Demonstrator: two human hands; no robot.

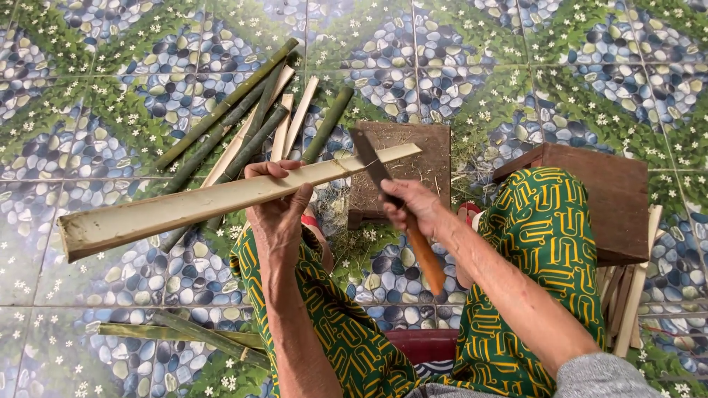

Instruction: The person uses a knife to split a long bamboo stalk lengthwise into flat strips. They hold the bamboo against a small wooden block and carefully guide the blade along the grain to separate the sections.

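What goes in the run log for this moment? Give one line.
left hand grips bamboo slat | right hand holds knife, blade on slat end | wooden block beneath | bamboo strips on tiled floor

We see the scene in soft, even daylight, bright throughout, with no glare on the tiled floor [110, 280]. Shadows are faint and short, pooling under the split bamboo [221, 199] and beside the wooden block [413, 147]. Focus is sharp at the centre. Tile lines bow toward the corners, a wide-lens curve. The grey sleeve [597, 376] at the bottom edge looks slightly soft.
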